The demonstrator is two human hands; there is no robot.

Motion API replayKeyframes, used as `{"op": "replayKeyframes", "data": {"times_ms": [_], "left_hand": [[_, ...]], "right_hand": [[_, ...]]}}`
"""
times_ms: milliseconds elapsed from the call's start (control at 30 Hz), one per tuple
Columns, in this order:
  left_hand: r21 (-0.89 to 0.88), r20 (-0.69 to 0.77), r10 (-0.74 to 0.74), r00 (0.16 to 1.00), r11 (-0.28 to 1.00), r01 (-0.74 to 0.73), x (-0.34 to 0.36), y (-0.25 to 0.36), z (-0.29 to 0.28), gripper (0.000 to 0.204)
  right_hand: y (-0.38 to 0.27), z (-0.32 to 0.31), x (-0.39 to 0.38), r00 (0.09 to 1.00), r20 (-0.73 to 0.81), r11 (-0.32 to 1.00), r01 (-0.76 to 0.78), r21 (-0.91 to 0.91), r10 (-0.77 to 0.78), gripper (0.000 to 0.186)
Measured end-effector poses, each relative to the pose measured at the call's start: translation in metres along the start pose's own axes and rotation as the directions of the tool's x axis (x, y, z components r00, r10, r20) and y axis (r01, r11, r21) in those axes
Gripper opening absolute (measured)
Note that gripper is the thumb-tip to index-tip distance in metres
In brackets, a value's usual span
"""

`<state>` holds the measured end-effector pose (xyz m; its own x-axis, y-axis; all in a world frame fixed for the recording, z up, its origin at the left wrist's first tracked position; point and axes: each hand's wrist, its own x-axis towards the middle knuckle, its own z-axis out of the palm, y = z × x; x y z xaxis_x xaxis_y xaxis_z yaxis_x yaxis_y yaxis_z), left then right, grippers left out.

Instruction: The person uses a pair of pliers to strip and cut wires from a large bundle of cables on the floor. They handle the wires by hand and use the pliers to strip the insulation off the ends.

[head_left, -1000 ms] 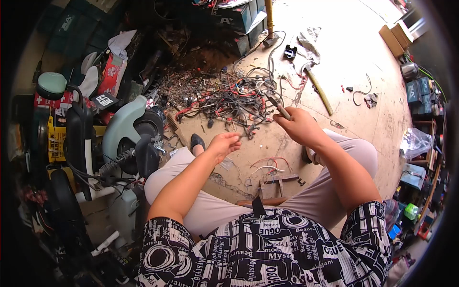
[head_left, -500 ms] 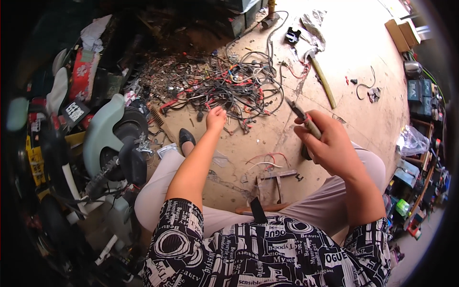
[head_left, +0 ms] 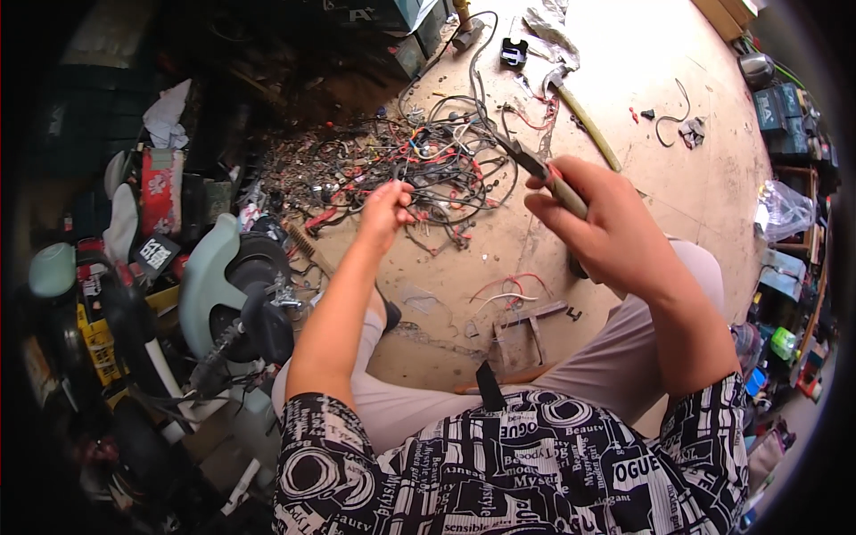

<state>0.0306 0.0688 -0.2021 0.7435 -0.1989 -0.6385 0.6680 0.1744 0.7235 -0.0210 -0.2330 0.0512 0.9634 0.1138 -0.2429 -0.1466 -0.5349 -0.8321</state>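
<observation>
Our right hand [head_left: 606, 212] grips pliers [head_left: 530, 162]; whether our left hand [head_left: 385, 216], fingers curled, pinches anything we cannot tell. Just beyond it, most wires [head_left: 437, 174] lie unsorted; a few loose wires [head_left: 508, 295] lie apart, nearer us.

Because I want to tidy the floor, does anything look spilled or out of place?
Yes: tangled wires sprawl across the floor, with small debris scattered beside them; they look messy, neither bundled nor boxed.

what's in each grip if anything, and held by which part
The right grip holds pliers by the handles. The left grip, near the tangled wires, is curled, but whether it pinches anything cannot be told.
</observation>
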Motion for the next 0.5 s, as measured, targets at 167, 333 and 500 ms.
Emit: {"op": "replayKeyframes", "data": {"times_ms": [167,333,500], "left_hand": [[0.001,-0.104,0.192,0.976,0.981,-0.193,-0.062,0.091,-0.006,0.026],[0.131,-0.195,0.203,0.96,0.975,-0.179,-0.053,0.077,-0.025,0.027],[0.325,-0.35,0.213,0.912,0.941,-0.096,0.007,0.029,-0.037,0.03]], "right_hand": [[-0.001,0.001,-0.007,0.995,-0.04,0.986,0.095,0.135,-0.091,0.031],[-0.012,-0.01,-0.022,0.997,0.075,0.979,0.015,0.205,-0.031,0.024],[0.011,-0.006,-0.016,0.995,-0.058,0.979,0.088,0.184,-0.078,0.031]]}}
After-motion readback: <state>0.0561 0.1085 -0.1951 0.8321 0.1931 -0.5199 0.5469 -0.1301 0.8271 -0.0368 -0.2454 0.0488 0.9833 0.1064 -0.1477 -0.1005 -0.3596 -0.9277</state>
